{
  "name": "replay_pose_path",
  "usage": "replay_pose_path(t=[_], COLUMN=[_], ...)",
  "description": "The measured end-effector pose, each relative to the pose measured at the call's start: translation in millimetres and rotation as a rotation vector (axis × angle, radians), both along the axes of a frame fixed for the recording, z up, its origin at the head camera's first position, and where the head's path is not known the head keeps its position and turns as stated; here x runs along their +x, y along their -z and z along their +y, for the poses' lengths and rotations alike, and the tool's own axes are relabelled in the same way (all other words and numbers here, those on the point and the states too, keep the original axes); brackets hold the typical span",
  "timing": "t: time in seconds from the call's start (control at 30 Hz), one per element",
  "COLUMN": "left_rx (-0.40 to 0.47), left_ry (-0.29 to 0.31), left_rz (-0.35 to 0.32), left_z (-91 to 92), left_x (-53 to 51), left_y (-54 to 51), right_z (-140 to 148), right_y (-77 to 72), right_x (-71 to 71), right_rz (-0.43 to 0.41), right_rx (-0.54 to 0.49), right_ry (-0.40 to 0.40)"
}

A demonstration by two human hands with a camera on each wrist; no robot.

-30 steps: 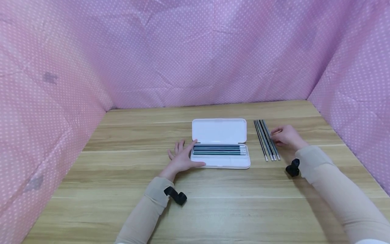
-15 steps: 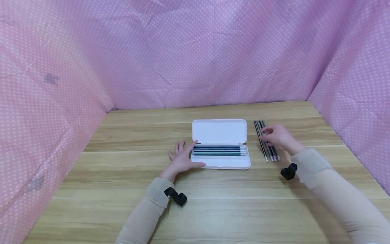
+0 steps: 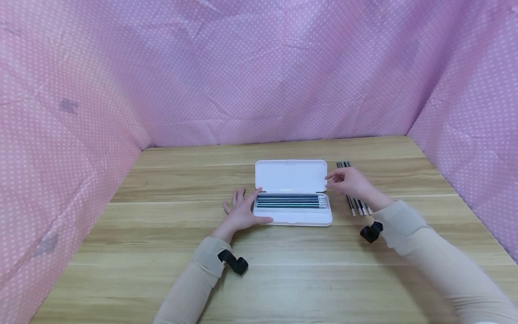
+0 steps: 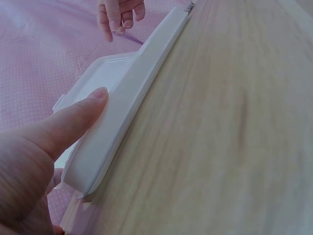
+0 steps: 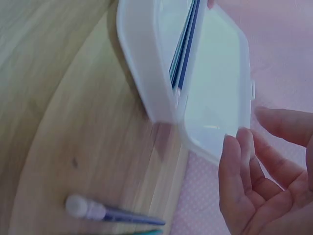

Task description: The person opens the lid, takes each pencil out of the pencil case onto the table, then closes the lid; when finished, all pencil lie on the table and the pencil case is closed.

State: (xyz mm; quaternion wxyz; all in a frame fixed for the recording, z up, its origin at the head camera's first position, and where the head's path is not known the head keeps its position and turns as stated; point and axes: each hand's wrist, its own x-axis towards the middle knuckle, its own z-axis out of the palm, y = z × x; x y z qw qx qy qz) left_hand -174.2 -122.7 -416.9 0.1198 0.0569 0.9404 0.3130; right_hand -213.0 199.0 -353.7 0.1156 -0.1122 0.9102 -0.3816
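Observation:
A white pencil case [image 3: 279, 217] lies with its lid [image 3: 290, 175] folded back. Inside its rear compartment is a row of dark striped pencils [image 3: 289, 201], eraser ends to the right. My left hand [image 3: 241, 213] holds the case's left end, thumb [image 4: 80, 115] against the front wall and index finger at the hinge side. Beside the lid's right edge hovers my right hand [image 3: 350, 184], with nothing between its loosely bent fingers [image 5: 232, 171]. Several loose pencils [image 3: 351, 207] lie side by side right of the case, partly hidden under the right hand and wrist.
The wooden table [image 3: 283, 274] extends around the case. A pink dotted cloth [image 3: 263, 81] hangs behind it and at both sides. Each wrist carries a black camera mount, such as the left mount [image 3: 234, 262].
My right hand has moved left from the far side of the loose pencils, across them, to the lid's right edge. The left hand and the case have stayed in place.

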Motion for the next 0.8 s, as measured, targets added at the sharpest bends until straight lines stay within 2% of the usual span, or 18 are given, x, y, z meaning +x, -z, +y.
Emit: replay_pose_path(t=[0.27,0.4,0.6,0.8], left_rx=[-0.012,0.003,0.004,0.001], left_ry=[0.003,-0.001,-0.009,-0.012], left_rz=[0.0,-0.007,0.001,0.012], left_z=[0.4,0.4,0.1,0.5], left_x=[-0.1,0.6,0.3,-1.0], left_y=[-1.3,-0.6,1.4,1.8], right_z=[-29.9,-42.3,-55.2,-62.8], right_y=[7.2,11.2,13.8,16.2], right_x=[1.2,2.4,5.5,6.6], right_rz=[0.079,0.072,0.066,0.098], right_rx=[0.057,0.066,0.137,0.179], right_ry=[-0.131,-0.175,-0.203,-0.297])
